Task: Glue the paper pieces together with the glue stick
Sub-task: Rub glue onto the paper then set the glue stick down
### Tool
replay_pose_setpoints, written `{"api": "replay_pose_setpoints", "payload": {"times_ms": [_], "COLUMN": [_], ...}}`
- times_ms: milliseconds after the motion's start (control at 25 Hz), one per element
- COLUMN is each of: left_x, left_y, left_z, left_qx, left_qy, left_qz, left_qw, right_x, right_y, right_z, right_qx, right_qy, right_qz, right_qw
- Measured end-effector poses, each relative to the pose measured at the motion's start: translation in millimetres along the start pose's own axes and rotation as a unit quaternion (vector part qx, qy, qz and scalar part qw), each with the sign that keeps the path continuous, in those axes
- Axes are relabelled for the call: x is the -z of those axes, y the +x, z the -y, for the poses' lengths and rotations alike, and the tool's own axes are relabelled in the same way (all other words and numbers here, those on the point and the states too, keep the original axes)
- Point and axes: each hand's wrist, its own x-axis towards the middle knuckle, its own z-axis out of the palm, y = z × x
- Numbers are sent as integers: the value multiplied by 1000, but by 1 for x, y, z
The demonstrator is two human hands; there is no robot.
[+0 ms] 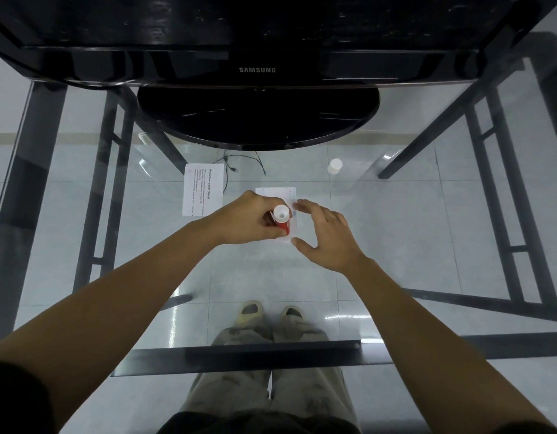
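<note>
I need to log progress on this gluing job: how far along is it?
Done: the white cap is off and stands apart on the glass table. In hand: the left hand holds the red glue stick over the small paper, with the right hand open at that sheet's edge. Left: the printed sheet lies separate, so the pieces are not yet joined.

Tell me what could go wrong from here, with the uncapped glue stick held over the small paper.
1. The left hand holds the glue stick over the small paper; the right hand only touches its edge, so the paper may slide on the glass table.
2. The white cap stands apart near the table's far side and could get knocked off.
3. Glue may smear onto the glass.
</note>
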Motion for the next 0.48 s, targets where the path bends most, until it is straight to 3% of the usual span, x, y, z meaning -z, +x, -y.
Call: {"api": "replay_pose_setpoints", "payload": {"times_ms": [80,280,480], "left_x": [4,14,-5], "left_y": [3,6,-4], "left_z": [1,2,-4], "left_qx": [5,32,-2], "left_qy": [1,-2,-9], "left_qz": [-22,-170,-40], "left_qw": [1000,985,999], "right_x": [1,4,4], "right_y": [0,1,0], "right_z": [-2,-2,-5], "right_qx": [5,6,22], "right_qy": [3,-9,2], "right_qz": [5,13,16], "right_qw": [1000,1000,1000]}}
